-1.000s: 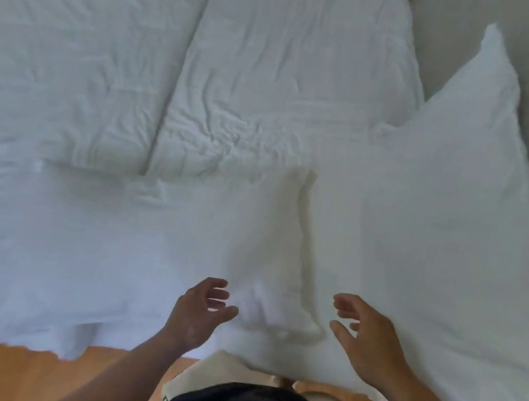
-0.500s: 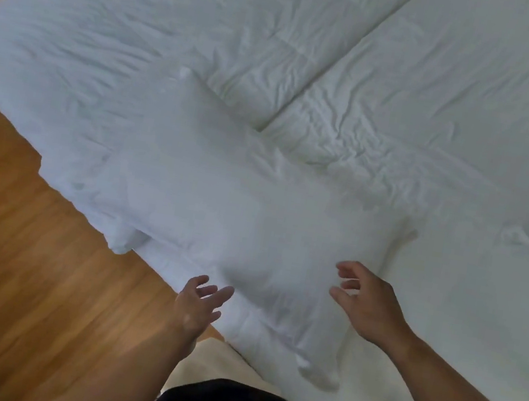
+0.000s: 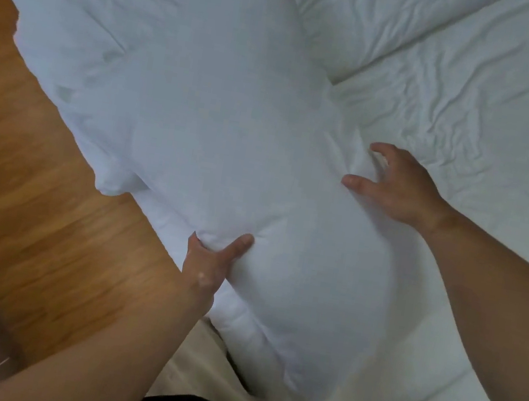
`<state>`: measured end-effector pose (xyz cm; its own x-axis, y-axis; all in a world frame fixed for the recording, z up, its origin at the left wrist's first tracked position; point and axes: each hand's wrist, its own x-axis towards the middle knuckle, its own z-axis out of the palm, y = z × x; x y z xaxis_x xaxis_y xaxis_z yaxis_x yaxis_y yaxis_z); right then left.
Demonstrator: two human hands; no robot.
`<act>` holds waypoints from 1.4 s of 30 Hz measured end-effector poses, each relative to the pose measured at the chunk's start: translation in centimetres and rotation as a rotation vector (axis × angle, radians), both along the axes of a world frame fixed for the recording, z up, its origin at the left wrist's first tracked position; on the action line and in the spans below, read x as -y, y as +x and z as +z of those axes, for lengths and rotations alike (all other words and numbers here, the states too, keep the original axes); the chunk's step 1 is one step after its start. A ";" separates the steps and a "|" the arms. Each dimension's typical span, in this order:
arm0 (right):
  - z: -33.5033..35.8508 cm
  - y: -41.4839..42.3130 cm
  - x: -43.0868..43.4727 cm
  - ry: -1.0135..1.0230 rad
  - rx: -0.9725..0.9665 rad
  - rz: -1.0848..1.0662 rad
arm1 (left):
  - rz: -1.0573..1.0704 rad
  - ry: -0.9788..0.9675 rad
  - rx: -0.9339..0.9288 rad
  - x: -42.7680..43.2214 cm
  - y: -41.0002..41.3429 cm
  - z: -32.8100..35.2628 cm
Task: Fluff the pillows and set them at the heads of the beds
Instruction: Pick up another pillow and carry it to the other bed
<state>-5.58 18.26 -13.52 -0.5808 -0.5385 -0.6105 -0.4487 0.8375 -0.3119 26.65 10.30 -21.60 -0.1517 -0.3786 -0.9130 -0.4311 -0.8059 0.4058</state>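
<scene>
No writing shows anywhere. A plump white pillow [image 3: 227, 166] lies on the rumpled bed [image 3: 480, 96] by its edge — left hand [image 3: 208, 260] pinches its near seam, right hand [image 3: 400, 187] presses its side, fingers spread.

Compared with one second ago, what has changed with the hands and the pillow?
Both hands closed in from open air onto the pillow: the left hand now pinches its near edge, the right hand presses its far side. The pillow stayed on the bed.
</scene>
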 end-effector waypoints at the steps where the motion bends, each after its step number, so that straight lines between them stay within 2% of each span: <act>1: -0.8 -0.7 0.9 0.000 0.032 -0.006 | 0.002 0.015 -0.009 0.0 0.0 -0.6; 8: -6.5 -3.6 3.7 -0.015 0.267 -0.097 | 0.030 0.000 -0.083 0.0 -0.5 -2.8; 18: -7.7 -3.3 3.3 -0.069 0.352 -0.201 | 0.086 0.015 -0.113 0.0 -0.9 -3.4; 28: -0.1 1.5 0.5 -0.164 0.354 -0.329 | 0.045 0.024 -0.219 -0.3 1.0 2.5; 36: 7.7 9.7 -4.8 -0.426 0.261 -0.542 | -0.017 -0.249 -0.432 2.3 6.6 11.0; 42: 14.8 15.7 -4.1 -0.632 0.258 -0.667 | -0.129 -0.459 -0.460 6.4 10.4 19.5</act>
<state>10.16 22.34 1.33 -0.7754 -0.4193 -0.4722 0.2065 0.5383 -0.8171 37.07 3.86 -2.08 -0.5574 -0.6666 -0.4948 -0.2132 -0.4611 0.8614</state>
